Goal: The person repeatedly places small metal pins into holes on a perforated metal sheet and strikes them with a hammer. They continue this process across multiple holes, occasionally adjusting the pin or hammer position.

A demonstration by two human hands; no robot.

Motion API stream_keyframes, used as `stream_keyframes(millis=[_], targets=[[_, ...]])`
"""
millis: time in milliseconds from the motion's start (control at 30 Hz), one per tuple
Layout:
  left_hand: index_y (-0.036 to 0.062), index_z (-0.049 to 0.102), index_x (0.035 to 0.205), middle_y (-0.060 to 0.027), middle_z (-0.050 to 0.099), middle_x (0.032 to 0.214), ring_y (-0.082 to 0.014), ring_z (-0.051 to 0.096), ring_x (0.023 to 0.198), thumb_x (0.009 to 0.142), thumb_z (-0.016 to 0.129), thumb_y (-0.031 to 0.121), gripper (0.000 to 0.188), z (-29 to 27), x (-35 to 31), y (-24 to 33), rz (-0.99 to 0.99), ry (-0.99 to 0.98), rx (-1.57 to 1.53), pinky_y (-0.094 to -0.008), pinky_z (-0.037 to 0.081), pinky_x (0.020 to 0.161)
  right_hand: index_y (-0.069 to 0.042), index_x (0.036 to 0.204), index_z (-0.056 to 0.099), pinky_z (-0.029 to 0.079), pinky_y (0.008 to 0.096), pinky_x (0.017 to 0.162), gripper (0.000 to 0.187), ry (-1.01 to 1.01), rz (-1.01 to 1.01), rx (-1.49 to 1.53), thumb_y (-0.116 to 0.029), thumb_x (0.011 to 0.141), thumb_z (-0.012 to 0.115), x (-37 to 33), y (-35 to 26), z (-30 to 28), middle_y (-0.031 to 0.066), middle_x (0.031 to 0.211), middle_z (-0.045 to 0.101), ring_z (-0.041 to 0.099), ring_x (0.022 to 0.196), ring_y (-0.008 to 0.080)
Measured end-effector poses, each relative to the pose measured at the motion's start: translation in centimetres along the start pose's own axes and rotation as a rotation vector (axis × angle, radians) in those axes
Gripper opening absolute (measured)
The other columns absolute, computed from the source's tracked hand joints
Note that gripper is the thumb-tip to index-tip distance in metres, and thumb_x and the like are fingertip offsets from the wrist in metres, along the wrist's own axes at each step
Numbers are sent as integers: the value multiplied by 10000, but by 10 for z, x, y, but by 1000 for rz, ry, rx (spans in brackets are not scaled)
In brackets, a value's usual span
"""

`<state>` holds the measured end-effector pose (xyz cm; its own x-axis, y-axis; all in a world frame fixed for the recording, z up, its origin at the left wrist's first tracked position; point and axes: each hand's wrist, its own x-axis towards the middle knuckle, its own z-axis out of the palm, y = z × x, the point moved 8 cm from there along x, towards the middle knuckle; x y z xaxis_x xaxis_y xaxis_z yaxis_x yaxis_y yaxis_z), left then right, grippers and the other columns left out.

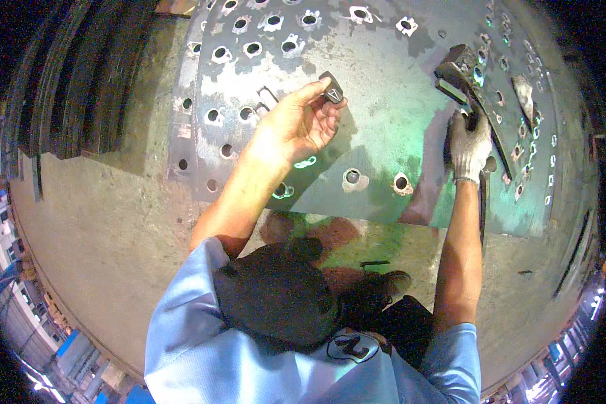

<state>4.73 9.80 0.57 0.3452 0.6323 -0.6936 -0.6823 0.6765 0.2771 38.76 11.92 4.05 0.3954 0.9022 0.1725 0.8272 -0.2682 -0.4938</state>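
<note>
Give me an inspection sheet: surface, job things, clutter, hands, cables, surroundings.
Surface: grey metal plate with many round holes.
Job things: small dark block in the left hand; dark angular pieces just beyond the right hand.
Clutter: pale crumpled item toward the plate's right side; thin dark scrap on the floor.
Hands: left bare, pinching the block; right gloved, grip unclear.
Cables: dark line beside the right forearm; cable or not, cannot tell.
Surroundings: dark layered stack, upper left.

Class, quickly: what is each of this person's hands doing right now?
Left hand: closed, pinching a small black piece.
Right hand: gloved, closed, apparently around a dark tool; fingers partly hidden.
</note>
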Motion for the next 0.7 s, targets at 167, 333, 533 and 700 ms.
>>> stream_keyframes(millis=[167,333,533,700], targets=[[38,674,1029,-49,700,852,-131,635,688,904,769,311,315,-10,-1,14,270,22,440,-268,539,590,-18,1290,653,518,372,982,469,-193,71,334,-273,903,726,-50,-20,21,215,1217,700,692,1083,293],[3,715,1081,-170,758,905,-310,741,818,841,760,332,410,-12,-14,106,897,504,1607,-425,569,750,-29,1189,696,550,380,901,393,-488,113,172,-305,910,693,-99,-53,20,198,1096,735,721,1012,309],[74,714,1156,-164,732,1053,-368,696,997,887,701,254,324,-37,-1,127,1002,619,2014,-454,547,863,-76,1087,709,554,439,847,308,-523,-322,37,-326,909,688,-129,-111,41,194,1059,711,684,991,378],[155,664,1284,-103,614,1304,-314,533,1288,877,661,190,408,-40,-49,75,1015,244,2355,-508,459,1020,-88,1069,706,556,447,826,284,-524,-386,99,-317,900,700,-143,-137,43,176,1026,713,689,952,367]])
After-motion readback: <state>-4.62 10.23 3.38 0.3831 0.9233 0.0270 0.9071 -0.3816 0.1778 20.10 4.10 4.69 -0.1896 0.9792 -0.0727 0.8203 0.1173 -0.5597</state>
